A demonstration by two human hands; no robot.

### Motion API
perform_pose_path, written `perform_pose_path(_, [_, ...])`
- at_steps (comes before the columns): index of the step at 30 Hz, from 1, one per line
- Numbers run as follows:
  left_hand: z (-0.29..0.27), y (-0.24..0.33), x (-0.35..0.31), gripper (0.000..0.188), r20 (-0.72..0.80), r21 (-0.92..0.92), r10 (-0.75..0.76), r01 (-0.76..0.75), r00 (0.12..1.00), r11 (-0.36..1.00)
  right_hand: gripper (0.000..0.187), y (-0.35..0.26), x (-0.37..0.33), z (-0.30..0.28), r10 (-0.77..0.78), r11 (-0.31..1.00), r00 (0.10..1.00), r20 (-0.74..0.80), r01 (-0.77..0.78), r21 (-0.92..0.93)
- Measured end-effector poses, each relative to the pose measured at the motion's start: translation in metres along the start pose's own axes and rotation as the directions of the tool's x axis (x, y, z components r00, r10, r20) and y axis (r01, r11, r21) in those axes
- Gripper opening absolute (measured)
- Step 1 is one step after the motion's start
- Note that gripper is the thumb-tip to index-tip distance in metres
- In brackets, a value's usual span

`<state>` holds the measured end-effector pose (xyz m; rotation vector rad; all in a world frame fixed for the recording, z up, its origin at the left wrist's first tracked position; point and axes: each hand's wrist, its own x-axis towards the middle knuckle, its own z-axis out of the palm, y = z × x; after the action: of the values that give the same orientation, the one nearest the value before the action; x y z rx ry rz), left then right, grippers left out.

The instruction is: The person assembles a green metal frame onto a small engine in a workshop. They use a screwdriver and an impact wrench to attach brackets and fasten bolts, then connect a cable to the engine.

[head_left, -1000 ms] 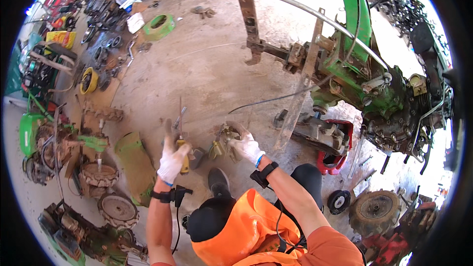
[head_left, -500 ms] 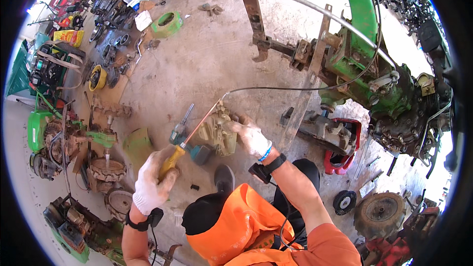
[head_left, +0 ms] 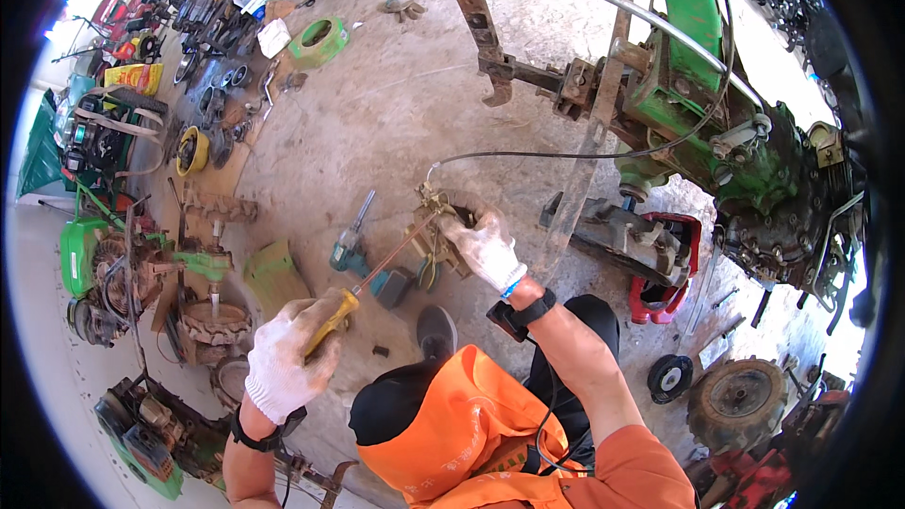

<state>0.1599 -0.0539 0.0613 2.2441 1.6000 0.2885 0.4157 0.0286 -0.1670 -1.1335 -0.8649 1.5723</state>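
Observation:
My left hand point(head_left: 290, 356), in a white work glove, is closed round the yellow handle of a screwdriver point(head_left: 333, 322). The long thin shaft slants up and right, its tip against or close to a brass-coloured metal bracket assembly point(head_left: 426, 211). My gloved right hand point(head_left: 484, 245) grips that assembly from its right side, so part of it is hidden behind the fingers. A black cable point(head_left: 537, 155) runs from the top of the assembly towards the green machine. Below on the floor lies a teal power drill point(head_left: 349, 253) with a long bit.
A green machine point(head_left: 688, 85) with greasy metalwork stands to the right, a flat steel bar point(head_left: 583, 174) before it. A red-framed part point(head_left: 667, 292) and wheels point(head_left: 737, 401) lie lower right. Machine parts point(head_left: 212, 320) line the left; a green ring point(head_left: 319, 42) sits farther off.
The screwdriver tip has come down from the cable end at the top onto the body of the assembly. My left hand has shifted slightly down and left; my right hand keeps its grip.

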Motion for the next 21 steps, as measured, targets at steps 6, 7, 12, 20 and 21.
perform_pose_path(6, [0.004,0.0,0.006,0.046,-0.011,0.047,0.064,-0.063,0.998,0.997,0.043,-0.009,-0.002,-0.005,-0.015,0.999,1.0,-0.024,0.014,-0.047])
perform_pose_path(7, [0.004,0.0,0.007,0.046,-0.017,0.052,0.081,-0.08,0.997,0.995,0.043,-0.009,-0.002,-0.006,-0.021,0.997,0.999,-0.03,0.019,-0.069])
perform_pose_path(12, [0.004,0.004,0.008,0.044,-0.015,0.093,0.114,-0.113,0.993,0.989,0.039,-0.01,-0.001,-0.007,-0.006,0.984,0.998,-0.06,-0.005,-0.176])
perform_pose_path(20, [0.004,0.014,0.017,0.045,-0.009,0.186,0.181,-0.176,0.983,0.967,0.037,-0.018,-0.003,-0.009,0.048,0.993,0.996,-0.071,-0.055,-0.1])
perform_pose_path(21, [0.003,0.016,0.018,0.045,0.002,0.217,0.192,-0.188,0.981,0.958,0.037,-0.017,-0.002,-0.009,0.052,0.993,0.997,-0.061,-0.058,-0.099])
